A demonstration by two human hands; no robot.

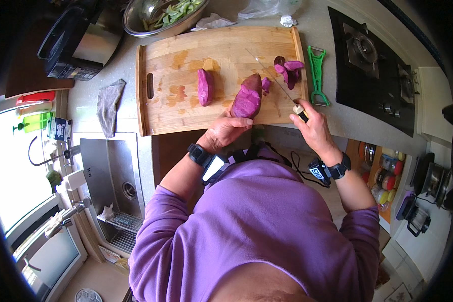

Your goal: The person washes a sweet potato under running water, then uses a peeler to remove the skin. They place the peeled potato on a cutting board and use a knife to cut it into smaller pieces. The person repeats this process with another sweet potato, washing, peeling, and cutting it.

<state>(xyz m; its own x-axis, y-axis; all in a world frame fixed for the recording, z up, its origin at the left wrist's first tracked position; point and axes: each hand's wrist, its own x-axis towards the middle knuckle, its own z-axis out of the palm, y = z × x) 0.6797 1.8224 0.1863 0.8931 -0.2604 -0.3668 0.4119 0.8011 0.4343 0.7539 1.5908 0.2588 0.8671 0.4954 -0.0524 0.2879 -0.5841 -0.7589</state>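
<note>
My left hand is closed around the lower end of a purple sweet potato, partly cut, with bright purple flesh toward me and brown skin at its far end. In my right hand is a knife, gripped by its pale and black handle. Its thin blade points up and left over the wooden cutting board, apart from the sweet potato. A peeled purple piece lies on the board to the left. Several purple offcuts lie near the right edge, with a small scrap beside the sweet potato.
A green peeler lies right of the board, before a black gas hob. A metal bowl of green pieces stands behind. At left are a grey cloth, a sink and a dark appliance.
</note>
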